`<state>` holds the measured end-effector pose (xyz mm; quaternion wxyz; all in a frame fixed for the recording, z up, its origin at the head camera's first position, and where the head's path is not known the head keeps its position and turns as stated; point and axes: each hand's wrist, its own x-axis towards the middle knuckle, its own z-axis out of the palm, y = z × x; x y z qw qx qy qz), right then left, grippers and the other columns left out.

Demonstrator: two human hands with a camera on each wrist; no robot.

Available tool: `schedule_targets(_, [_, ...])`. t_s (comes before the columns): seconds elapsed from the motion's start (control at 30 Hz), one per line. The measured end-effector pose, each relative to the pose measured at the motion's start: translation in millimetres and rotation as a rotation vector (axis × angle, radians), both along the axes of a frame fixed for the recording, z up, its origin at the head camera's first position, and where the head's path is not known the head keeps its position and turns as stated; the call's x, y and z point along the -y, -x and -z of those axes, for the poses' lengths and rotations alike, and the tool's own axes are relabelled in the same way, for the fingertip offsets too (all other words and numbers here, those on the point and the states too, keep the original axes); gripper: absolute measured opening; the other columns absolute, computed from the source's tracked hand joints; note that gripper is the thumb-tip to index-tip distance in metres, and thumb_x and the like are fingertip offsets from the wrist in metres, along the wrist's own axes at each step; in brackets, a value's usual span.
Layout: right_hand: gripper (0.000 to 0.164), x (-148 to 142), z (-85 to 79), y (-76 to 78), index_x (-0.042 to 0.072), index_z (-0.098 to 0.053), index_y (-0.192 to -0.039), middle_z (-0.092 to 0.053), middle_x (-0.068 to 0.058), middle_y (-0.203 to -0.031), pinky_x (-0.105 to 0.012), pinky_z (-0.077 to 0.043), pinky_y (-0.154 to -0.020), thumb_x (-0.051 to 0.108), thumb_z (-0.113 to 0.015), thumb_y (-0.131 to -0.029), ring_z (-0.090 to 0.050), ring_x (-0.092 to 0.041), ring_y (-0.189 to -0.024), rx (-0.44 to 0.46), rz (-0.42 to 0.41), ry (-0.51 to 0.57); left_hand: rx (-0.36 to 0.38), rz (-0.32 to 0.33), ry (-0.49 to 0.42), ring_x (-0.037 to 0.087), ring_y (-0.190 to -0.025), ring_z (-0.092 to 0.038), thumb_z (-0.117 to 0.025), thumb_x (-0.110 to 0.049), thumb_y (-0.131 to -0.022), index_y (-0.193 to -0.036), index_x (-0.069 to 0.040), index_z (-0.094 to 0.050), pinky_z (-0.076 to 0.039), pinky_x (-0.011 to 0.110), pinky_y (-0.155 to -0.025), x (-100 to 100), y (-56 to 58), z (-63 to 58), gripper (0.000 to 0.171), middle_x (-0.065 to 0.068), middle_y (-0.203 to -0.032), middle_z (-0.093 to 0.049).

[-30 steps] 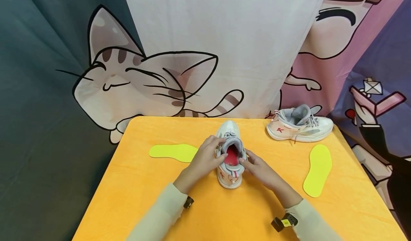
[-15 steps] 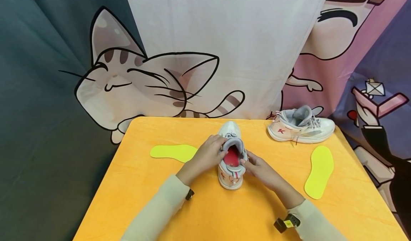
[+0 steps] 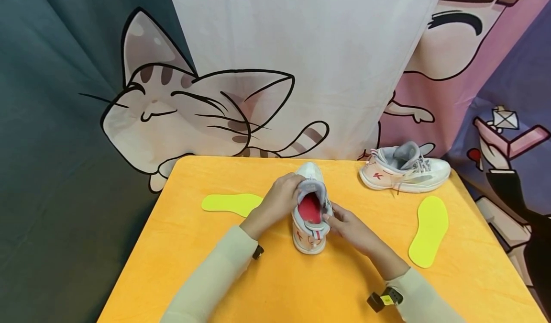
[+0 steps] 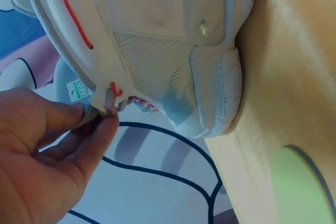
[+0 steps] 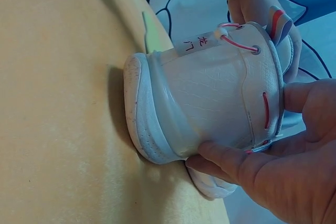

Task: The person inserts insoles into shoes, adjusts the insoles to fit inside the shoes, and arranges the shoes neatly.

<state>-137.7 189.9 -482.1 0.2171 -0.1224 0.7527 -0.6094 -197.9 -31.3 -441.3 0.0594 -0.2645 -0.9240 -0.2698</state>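
Note:
A white and pale-orange sneaker [image 3: 308, 240] stands on the table with its heel toward me, and red lining [image 3: 310, 209] shows inside its opening. My left hand [image 3: 281, 199] is at the front left of the opening. In the left wrist view its thumb and finger [image 4: 100, 142] pinch the tongue near the top lace loop. My right hand [image 3: 350, 229] grips the right side of the collar, the thumb at the rim and the fingers [image 5: 226, 161] along the outer wall. Part of the laces is hidden behind the left hand and tongue.
A matching sneaker [image 3: 404, 170] lies at the back right of the yellow table [image 3: 275, 289], toe pointing right. One yellow-green insole [image 3: 230, 203] lies left of the hands, partly covered by the left hand. Another insole [image 3: 428, 232] lies at the right. A printed curtain [image 3: 336, 64] hangs behind.
My left hand has shifted forward from the collar's left side to the tongue. The tongue now stands higher and farther left. The right hand has barely moved.

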Motion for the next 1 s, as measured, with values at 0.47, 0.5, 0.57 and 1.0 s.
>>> schedule_targets(0.47, [0.052,-1,-4.7,1.2,0.0,-0.023,-0.152,-0.038,-0.031,-0.146,-0.034,-0.049,-0.092,0.014,-0.04,-0.105,-0.043,-0.044,-0.125,0.035,-0.023,0.058,0.108,-0.088,-0.084,0.02,-0.101,-0.063,-0.061,0.001,-0.091,-0.113,-0.002,-0.068,-0.055,0.034,-0.09,-5,33.0,6.8,0.023,0.011,-0.109,-0.07])
schedule_targets(0.5, [0.052,-1,-5.2,1.2,0.0,-0.023,-0.152,-0.038,-0.031,-0.146,-0.033,-0.049,-0.092,0.013,-0.04,-0.105,-0.043,-0.044,-0.124,0.036,-0.023,0.056,0.131,-0.096,-0.102,0.019,-0.101,-0.063,-0.061,0.001,-0.091,-0.113,-0.003,-0.068,-0.055,0.034,-0.09,-6,35.7,7.5,0.023,0.011,-0.109,-0.071])
schedule_targets(0.57, [0.052,-1,-5.5,1.2,-0.001,-0.023,-0.152,-0.038,-0.032,-0.146,-0.032,-0.05,-0.091,0.012,-0.04,-0.104,-0.044,-0.044,-0.123,0.032,-0.023,0.054,0.172,-0.111,-0.138,0.018,-0.097,-0.063,-0.061,0.002,-0.091,-0.111,-0.003,-0.069,-0.056,0.033,-0.086,-7,41.1,9.7,0.022,0.01,-0.106,-0.071])
schedule_targets(1.0, [0.054,0,-5.6,-0.4,-0.002,-0.028,-0.15,-0.047,-0.031,-0.139,-0.038,-0.051,-0.09,0.016,-0.047,-0.103,-0.051,-0.033,-0.112,-0.059,-0.008,-0.029,0.249,-0.095,-0.162,0.018,-0.089,-0.058,-0.058,0.007,-0.088,-0.107,-0.01,-0.069,-0.053,0.031,-0.079,-6,54.7,16.1,0.028,0.006,-0.106,-0.069])
